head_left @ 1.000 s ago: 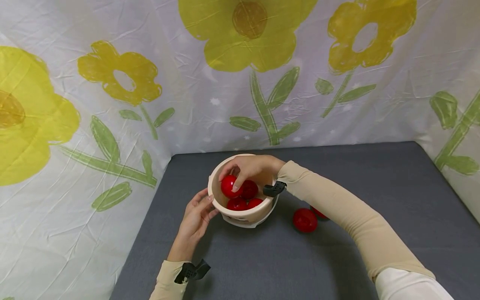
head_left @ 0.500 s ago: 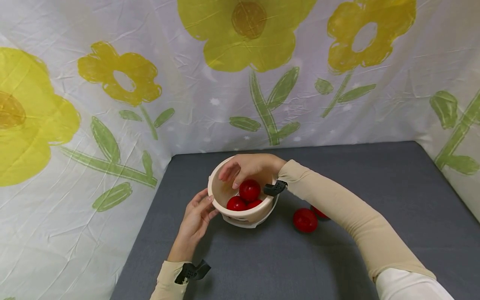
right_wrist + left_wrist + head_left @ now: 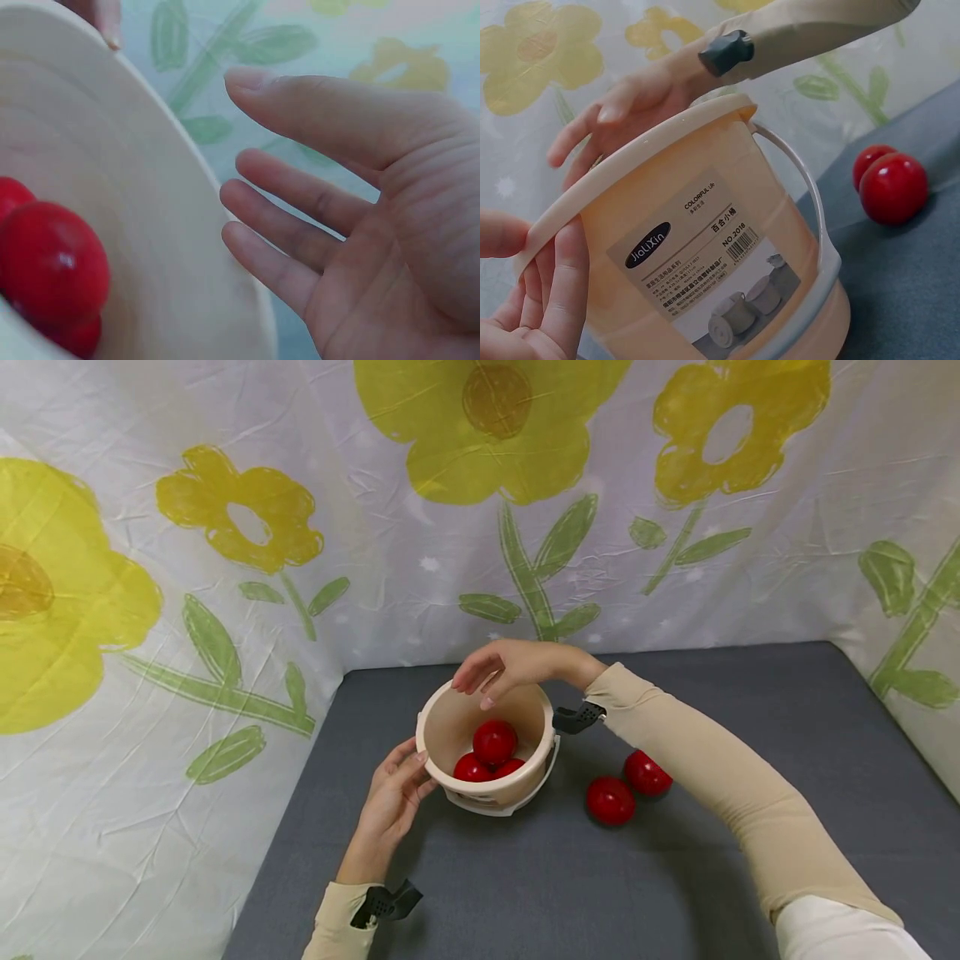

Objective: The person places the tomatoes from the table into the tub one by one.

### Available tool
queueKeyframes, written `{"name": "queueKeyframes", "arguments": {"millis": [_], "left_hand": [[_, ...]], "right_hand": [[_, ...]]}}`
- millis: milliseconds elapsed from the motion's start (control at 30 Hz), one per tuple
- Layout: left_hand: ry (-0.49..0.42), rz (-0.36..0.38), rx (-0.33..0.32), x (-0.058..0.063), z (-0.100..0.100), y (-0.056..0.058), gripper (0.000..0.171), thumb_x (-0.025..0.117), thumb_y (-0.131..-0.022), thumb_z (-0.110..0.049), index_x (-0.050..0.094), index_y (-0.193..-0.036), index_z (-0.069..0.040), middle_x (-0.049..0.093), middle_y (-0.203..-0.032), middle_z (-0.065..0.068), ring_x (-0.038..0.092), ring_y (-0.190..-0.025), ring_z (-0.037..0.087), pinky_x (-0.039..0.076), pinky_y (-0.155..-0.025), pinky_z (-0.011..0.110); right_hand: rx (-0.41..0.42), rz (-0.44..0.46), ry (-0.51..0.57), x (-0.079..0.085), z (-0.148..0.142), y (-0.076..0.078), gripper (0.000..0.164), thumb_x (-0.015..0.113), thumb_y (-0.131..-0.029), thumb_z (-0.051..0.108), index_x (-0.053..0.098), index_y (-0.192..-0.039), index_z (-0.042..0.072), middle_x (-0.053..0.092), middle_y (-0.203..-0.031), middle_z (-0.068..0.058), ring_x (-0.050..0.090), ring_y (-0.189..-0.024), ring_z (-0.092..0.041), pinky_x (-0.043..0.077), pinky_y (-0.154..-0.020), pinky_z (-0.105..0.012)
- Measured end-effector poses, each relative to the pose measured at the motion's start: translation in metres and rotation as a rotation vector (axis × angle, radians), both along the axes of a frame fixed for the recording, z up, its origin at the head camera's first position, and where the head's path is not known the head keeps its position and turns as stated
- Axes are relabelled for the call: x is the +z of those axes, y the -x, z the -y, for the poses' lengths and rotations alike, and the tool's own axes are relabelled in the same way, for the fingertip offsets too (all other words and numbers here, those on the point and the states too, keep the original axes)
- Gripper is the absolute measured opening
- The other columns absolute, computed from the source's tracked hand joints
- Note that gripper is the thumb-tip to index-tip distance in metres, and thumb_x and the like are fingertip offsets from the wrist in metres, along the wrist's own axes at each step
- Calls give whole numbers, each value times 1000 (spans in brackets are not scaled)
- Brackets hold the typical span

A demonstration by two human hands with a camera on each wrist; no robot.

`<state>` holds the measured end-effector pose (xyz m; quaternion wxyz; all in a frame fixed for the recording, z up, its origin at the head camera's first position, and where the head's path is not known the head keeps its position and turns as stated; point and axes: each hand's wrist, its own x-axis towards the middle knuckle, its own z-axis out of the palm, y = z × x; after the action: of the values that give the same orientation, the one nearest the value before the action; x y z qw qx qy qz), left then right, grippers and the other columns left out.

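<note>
A cream plastic bucket (image 3: 442, 727) with a printed label (image 3: 705, 255) stands on the grey table, mouth up. Thumb and fingers of my left hand (image 3: 390, 797) pinch its rim on the left side. Inside lie glossy red balls (image 3: 495, 742); three show in the head view, one on top of two others. My right hand (image 3: 517, 664) hovers above the bucket's far rim, holding nothing, with its fingers loosely bent and spread apart in the right wrist view. Its palm (image 3: 375, 292) faces the bucket.
Two more red balls (image 3: 611, 801) sit side by side on the grey table (image 3: 525, 885), right of the bucket and near my right forearm. The bucket's white handle (image 3: 551, 772) hangs down its right side. A flower-printed cloth (image 3: 405, 577) hangs behind and beside the table.
My right hand has let go of a red ball inside the bucket, then risen up and to the right, out over the far rim. My left hand keeps its grip on the rim.
</note>
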<state>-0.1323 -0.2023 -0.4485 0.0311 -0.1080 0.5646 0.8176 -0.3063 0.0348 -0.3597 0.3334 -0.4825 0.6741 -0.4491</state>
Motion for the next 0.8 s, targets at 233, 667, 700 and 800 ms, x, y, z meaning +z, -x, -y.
{"name": "queueKeyframes", "arguments": {"millis": [233,667,700,800], "left_hand": [[6,-10,2,-1,0,-1,44,49,-98,-1,37,-140,0,51,-130,13,65,-89,12,60,-70,22],[-3,-18,10,-1,-1,1,44,51,-97,-1,37,-139,2,51,-127,11,65,-87,12,59,-69,22],[-8,-14,12,-2,-1,1,43,51,-97,0,37,-139,2,51,-127,11,64,-87,11,59,-69,22],[-5,-11,14,-2,-1,2,44,50,-98,0,36,-140,2,52,-126,10,64,-85,10,59,-69,21]], "right_hand": [[-95,10,23,3,-55,-3,54,73,-86,5,53,-135,-3,54,-139,-24,55,-130,-34,44,-110,-54],[-266,38,-37,-55,-158,-30,59,76,-85,13,52,-138,2,52,-143,-23,50,-133,-39,42,-110,-56],[-277,43,-39,-61,-164,-33,59,76,-85,12,52,-138,1,51,-143,-24,50,-133,-39,42,-109,-56],[-310,48,-51,-80,-181,-41,59,75,-86,13,52,-138,1,51,-143,-26,55,-131,-32,44,-108,-55]]}}
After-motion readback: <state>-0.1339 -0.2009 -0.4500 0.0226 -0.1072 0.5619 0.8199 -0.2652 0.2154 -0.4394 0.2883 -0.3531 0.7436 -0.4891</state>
